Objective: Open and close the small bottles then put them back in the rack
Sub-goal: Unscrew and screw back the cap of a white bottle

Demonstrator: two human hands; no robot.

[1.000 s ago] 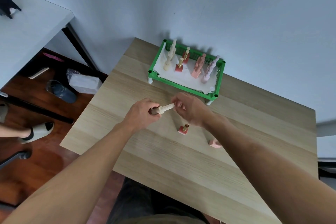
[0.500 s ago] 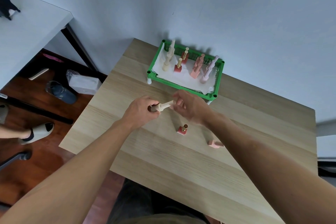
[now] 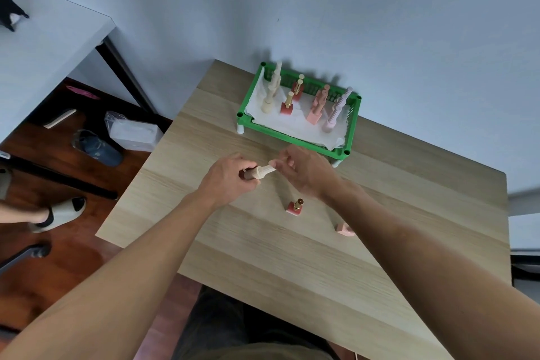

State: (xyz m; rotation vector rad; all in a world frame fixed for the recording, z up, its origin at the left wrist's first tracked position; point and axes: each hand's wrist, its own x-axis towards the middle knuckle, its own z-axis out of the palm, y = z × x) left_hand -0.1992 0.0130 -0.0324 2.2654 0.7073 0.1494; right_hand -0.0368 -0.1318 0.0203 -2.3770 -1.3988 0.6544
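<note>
My left hand (image 3: pixel 229 180) grips a small brown bottle (image 3: pixel 252 174) held sideways above the wooden table (image 3: pixel 263 257). The bottle's long cream cap (image 3: pixel 265 170) points right, and my right hand (image 3: pixel 306 171) pinches its tip with the fingertips. A red bottle with a gold cap (image 3: pixel 294 207) stands on the table just below my right hand. A pink bottle (image 3: pixel 343 228) stands further right, partly hidden by my right forearm. The green rack (image 3: pixel 287 134) at the table's back edge holds several cream, red, pink and lilac bottles upright.
A grey wall rises right behind the rack. Left of the table lie a white desk (image 3: pixel 43 47), shoes and a plastic package (image 3: pixel 131 131) on the dark floor. Another person's foot in a slipper (image 3: pixel 55 213) is at the far left.
Both hands and the bottle have stayed almost in place above the table. My right fingers have shifted slightly along the cream cap's tip.
</note>
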